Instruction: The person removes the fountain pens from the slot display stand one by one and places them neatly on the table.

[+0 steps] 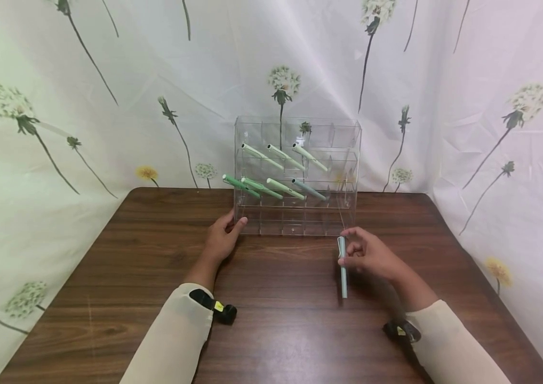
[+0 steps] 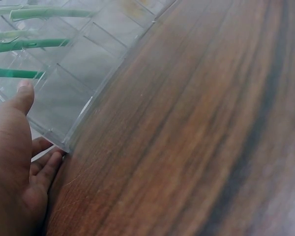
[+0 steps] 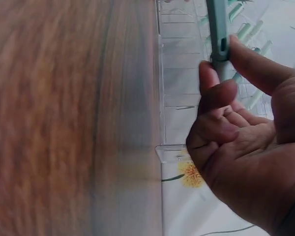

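Observation:
A clear plastic tiered pen rack [image 1: 343, 136] stands at the back of the table. My left hand [image 1: 221, 238] holds its lower left corner; in the left wrist view the thumb [image 2: 24, 96] lies at the side and the fingers curl at the bottom corner. In front of the rack's right end, my right hand [image 1: 369, 256] pinches a blue-grey pen [image 1: 343, 277] between thumb and fingers. That pen [image 3: 218, 29] stands apart from the rack. Three pale green pens [image 1: 278, 154] lean in an upper tier. Below them lean green pens [image 1: 252, 191], a pale green pen [image 1: 285, 188] and another blue-grey pen [image 1: 308, 189].
The dark wooden table [image 1: 271, 330] carries the rack near its back edge. White cloth with dandelion prints [image 1: 285, 82] hangs behind and on both sides. The rack's lowest tier [image 1: 293, 226] has dividers and no pens.

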A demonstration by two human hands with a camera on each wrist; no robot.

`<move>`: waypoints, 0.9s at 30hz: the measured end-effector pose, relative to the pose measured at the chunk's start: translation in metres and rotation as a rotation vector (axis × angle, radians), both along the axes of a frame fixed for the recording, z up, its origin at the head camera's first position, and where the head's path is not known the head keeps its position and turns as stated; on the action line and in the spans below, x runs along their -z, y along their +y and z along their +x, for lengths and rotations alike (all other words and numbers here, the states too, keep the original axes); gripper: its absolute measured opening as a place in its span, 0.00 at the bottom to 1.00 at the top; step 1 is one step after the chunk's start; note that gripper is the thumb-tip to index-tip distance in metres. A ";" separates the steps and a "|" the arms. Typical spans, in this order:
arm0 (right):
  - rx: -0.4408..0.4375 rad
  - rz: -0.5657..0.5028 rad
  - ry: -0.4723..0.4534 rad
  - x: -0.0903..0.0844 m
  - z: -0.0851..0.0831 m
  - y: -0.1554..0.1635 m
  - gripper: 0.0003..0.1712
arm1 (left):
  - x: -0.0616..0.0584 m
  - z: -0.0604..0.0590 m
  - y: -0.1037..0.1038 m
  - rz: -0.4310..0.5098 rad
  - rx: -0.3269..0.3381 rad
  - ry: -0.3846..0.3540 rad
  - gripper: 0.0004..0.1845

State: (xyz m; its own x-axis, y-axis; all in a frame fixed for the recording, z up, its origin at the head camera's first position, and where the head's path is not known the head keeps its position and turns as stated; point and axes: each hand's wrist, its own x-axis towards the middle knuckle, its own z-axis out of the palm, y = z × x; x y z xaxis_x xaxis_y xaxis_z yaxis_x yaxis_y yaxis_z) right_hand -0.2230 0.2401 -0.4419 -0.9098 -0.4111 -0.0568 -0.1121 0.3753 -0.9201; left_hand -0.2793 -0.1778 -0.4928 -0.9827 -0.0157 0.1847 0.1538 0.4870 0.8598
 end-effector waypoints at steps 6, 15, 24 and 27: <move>-0.025 0.040 -0.017 0.012 -0.003 0.002 0.39 | -0.002 0.001 0.000 0.017 0.003 0.005 0.34; -0.013 0.072 -0.038 0.020 -0.003 0.004 0.40 | -0.002 0.001 0.001 0.019 0.002 0.017 0.33; -0.014 0.082 -0.016 0.024 -0.005 0.005 0.40 | -0.001 0.000 0.002 0.028 0.007 0.023 0.33; -0.008 0.093 -0.014 0.025 -0.007 0.005 0.39 | -0.001 0.000 0.001 0.041 0.007 0.030 0.32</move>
State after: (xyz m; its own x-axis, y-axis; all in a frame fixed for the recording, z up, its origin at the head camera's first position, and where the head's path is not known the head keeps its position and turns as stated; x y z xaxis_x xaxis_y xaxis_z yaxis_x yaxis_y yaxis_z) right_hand -0.2295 0.2447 -0.4669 -0.9056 -0.4103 -0.1074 -0.1030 0.4584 -0.8827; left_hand -0.2796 -0.1768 -0.4922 -0.9767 -0.0175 0.2138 0.1833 0.4499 0.8741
